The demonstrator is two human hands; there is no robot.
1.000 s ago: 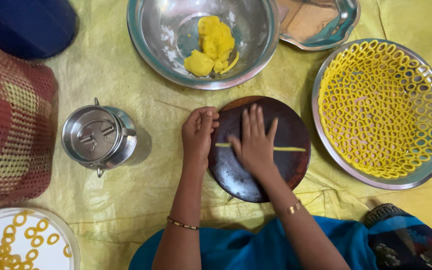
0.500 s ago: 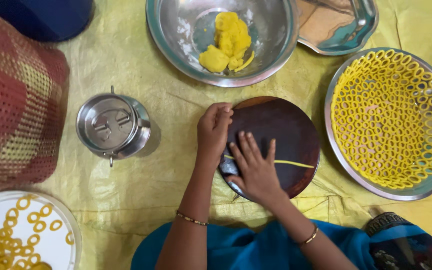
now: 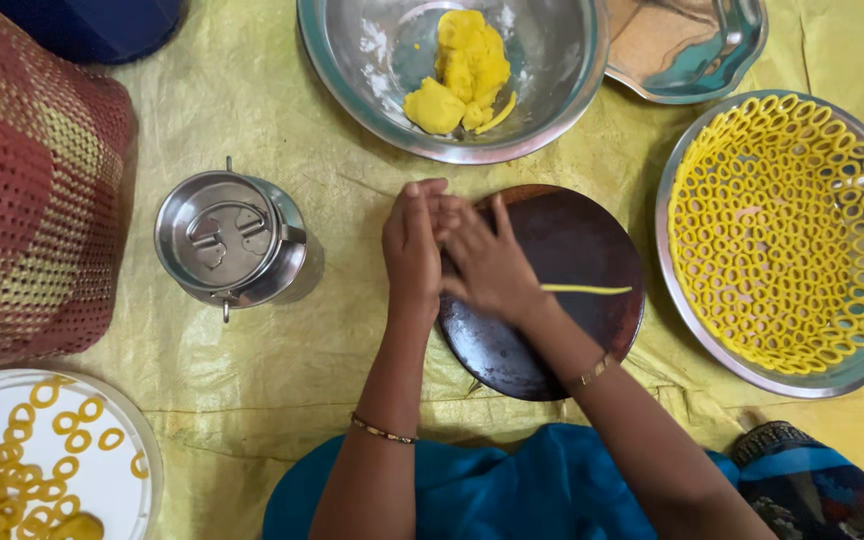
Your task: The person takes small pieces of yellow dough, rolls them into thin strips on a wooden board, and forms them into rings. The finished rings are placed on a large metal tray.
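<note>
My left hand (image 3: 412, 245) and my right hand (image 3: 487, 265) meet over the left edge of a dark round wooden board (image 3: 572, 330). The fingertips touch each other, and whatever is between them is hidden. A thin yellow dough strand (image 3: 587, 290) lies on the board just right of my right hand, running toward the board's right side. A steel bowl (image 3: 352, 70) beyond the board holds lumps of yellow dough (image 3: 462, 65).
A steel tray (image 3: 672, 300) at the right is full of several yellow dough rings (image 3: 782, 230). A lidded steel pot (image 3: 232, 240) stands left of my hands. A white plate (image 3: 112, 490) with rings sits bottom left. A red woven basket (image 3: 32, 190) is far left, and a steel plate (image 3: 682, 45) top right.
My right hand slid left off the strand, where it lay flat, and joined my left hand at the board's left edge. A shorter piece of strand now shows on the board.
</note>
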